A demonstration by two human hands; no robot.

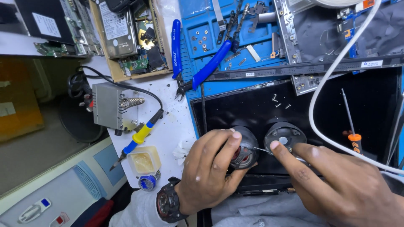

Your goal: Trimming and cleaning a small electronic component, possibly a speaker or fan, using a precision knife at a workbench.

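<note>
Round grey part (245,147) over dark panel (235,107).

We see our left hand (212,166), a dark watch (168,205) on its wrist, curled around a round grey part (245,148) with a red centre, fingers pressed on its rim. Our right hand (336,185) holds a thin metal tool (264,150) whose tip touches that part, just beside a second round grey part (285,135). Both lie on a black panel (261,105) on the tabletop (168,122). An orange-handled screwdriver (351,124) rests near the panel's right edge, under a white cable (324,80). Blue-handled pliers (206,69) lie beyond the panel's far left corner.
</note>
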